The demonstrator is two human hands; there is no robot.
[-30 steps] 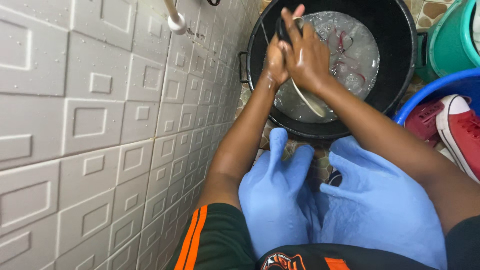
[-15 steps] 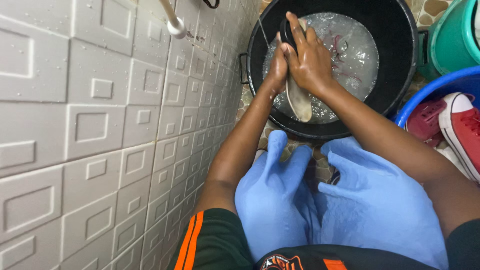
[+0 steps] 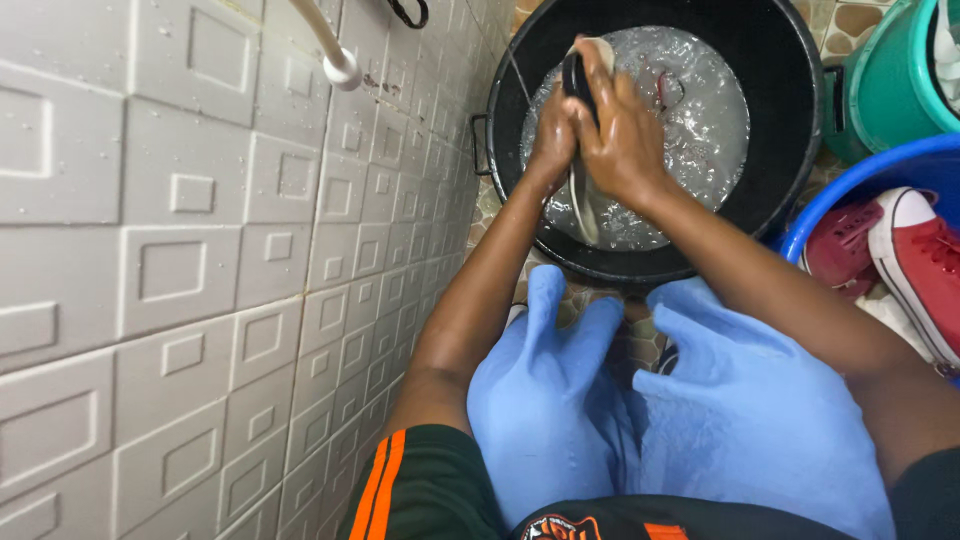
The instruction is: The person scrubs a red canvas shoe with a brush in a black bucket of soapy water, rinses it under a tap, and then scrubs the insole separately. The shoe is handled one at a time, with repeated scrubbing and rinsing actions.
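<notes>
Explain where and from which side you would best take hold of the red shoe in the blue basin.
Grip the red shoe by its white rubber toe, coming from above: that end points up and lies bare, while the rest runs off the picture's edge inside the blue basin.

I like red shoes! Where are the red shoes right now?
The red shoes are at the right edge of the head view, lying in the blue basin, just right of the black tub and below the green bucket.

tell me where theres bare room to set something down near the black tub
Little room. A narrow strip of patterned floor shows between the tiled wall and the black tub. Right is crowded: green bucket, blue basin with red shoes. Both hands fill the tub's left side.
</notes>
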